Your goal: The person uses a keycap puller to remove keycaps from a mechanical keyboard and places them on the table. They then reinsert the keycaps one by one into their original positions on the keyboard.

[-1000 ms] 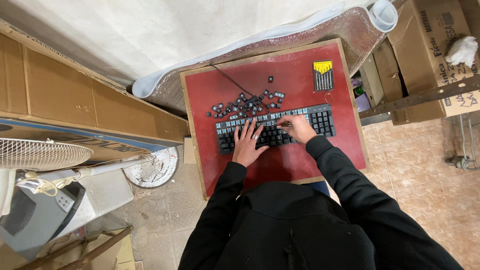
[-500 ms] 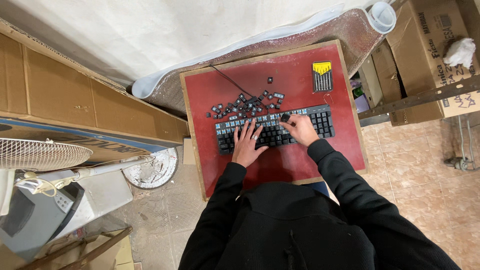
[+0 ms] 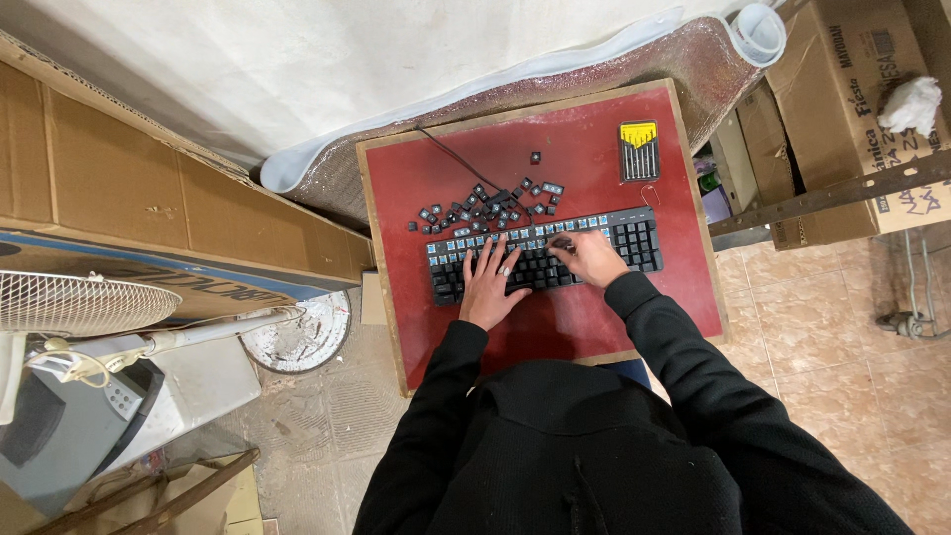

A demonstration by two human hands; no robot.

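From the head camera, looking straight down: a black keyboard lies across the middle of a red board, with many of its keycaps off along the upper row, showing blue switches. The left hand rests flat on the left half of the keyboard, fingers spread and loose, gripping nothing, palm hanging over the near edge. The right hand sits on the middle of the keyboard, fingers curled down at the keys near its upper rows; whether it pinches anything there is too small to tell. Just beyond the keyboard, a scatter of loose black keycaps lies on the board, one stray cap farther up. A thin dark cable runs from that pile to the board's far left corner. At the far right corner sits a yellow-and-black screwdriver set. Left of the board, a white fan lies on the floor beside cardboard boxes.
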